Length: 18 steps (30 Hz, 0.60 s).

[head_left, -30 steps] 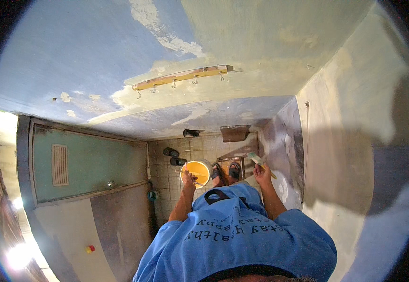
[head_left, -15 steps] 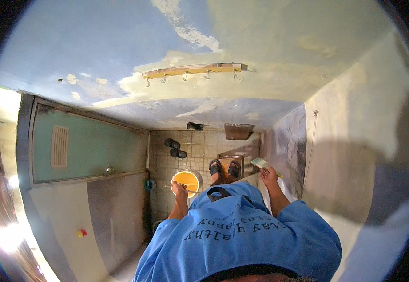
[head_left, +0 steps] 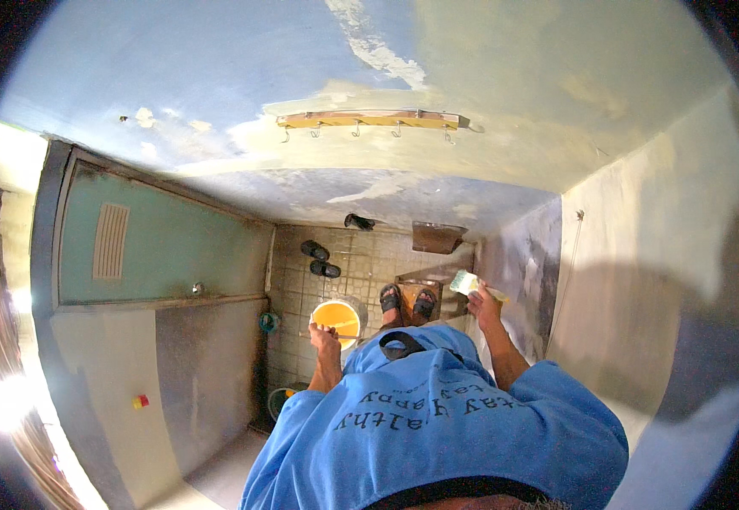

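Observation:
My left hand [head_left: 325,342] is closed at the near edge of a white bucket [head_left: 362,313], apparently gripping its handle. Yellow-orange paint [head_left: 334,314] shows inside the bucket, and a thin bar crosses its near side beside my fingers. In my right hand [head_left: 486,306] is a paintbrush [head_left: 464,282], held by its yellowish handle. Its pale, wide bristles point away to the left, toward the far wall and apart from it. My fingers partly cover the handle.
My sandalled feet stand on a wooden stool [head_left: 434,299]. Black slippers [head_left: 324,269] lie on the tiled floor. A hook rail [head_left: 369,121] hangs on the patchy far wall. A green door [head_left: 152,242] is at left, a bare wall [head_left: 616,255] at right. A dark container [head_left: 277,398] stands near my left elbow.
The view has shifted slightly, moving the far wall rightward. My right hand has risen a little and turned the brush, so its bristles show broader. The left hand stays at the bucket.

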Each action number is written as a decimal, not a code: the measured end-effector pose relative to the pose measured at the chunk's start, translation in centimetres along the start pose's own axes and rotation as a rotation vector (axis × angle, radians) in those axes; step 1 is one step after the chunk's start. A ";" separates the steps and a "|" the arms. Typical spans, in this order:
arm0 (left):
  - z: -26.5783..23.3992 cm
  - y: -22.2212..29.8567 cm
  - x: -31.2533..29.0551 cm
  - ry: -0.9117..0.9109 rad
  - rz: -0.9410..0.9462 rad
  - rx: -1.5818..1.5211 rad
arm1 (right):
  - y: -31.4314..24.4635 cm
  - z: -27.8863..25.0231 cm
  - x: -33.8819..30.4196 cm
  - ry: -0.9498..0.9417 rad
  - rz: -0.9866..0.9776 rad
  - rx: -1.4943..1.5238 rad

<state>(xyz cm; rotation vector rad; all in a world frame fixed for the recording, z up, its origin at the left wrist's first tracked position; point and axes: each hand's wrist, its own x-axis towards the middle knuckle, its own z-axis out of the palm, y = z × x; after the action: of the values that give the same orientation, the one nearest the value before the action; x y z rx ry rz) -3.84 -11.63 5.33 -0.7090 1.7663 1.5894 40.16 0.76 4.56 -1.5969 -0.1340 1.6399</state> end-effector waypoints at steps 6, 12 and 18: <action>0.5 0.7 0.6 -0.031 -0.024 -0.025 | -6.4 6.9 -4.9 -0.324 -0.514 -0.589; 1.8 -0.3 3.0 -0.018 0.001 -0.058 | -19.1 19.6 -14.2 -0.496 -1.389 -0.858; 0.8 -0.3 6.1 -0.041 -0.088 -0.057 | -28.0 27.2 -16.2 -0.494 -1.785 -1.094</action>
<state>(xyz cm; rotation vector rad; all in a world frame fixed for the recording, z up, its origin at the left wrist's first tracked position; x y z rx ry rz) -7.41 -10.65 0.40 -0.7649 1.6438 1.5890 27.28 21.65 38.98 -0.8067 -2.2079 0.2904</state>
